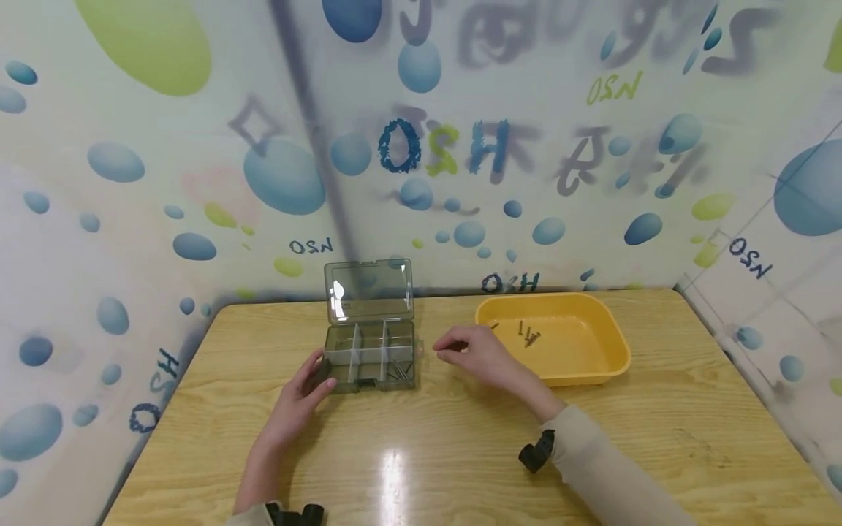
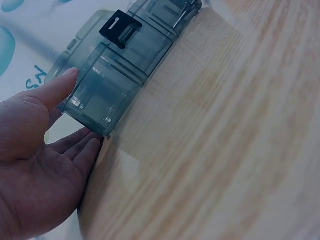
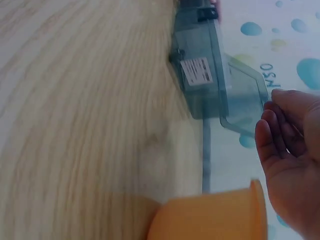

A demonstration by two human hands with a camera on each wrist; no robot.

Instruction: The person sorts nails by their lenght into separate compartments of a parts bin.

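A translucent grey-green compartment box (image 1: pixel 370 356) lies on the table with its clear lid (image 1: pixel 370 292) raised at the back. Several screws (image 1: pixel 399 370) lie in its front right compartment. My left hand (image 1: pixel 297 398) holds the box at its left end; in the left wrist view the thumb is on the near edge and the fingers are against the side. Between the box and a yellow tray (image 1: pixel 595 374) hovers my right hand (image 1: pixel 479 356), fingers loosely bent and thumb close to the index finger. No object shows at its fingertips. More screws (image 1: pixel 530 336) lie inside the tray at its left.
The wooden table (image 1: pixel 460 467) ends at a patterned curtain (image 1: pixel 460 204) just behind the box and tray. The tray's raised rim stands under and beside the right forearm. A white label (image 3: pixel 196 71) is stuck on the box's right side.
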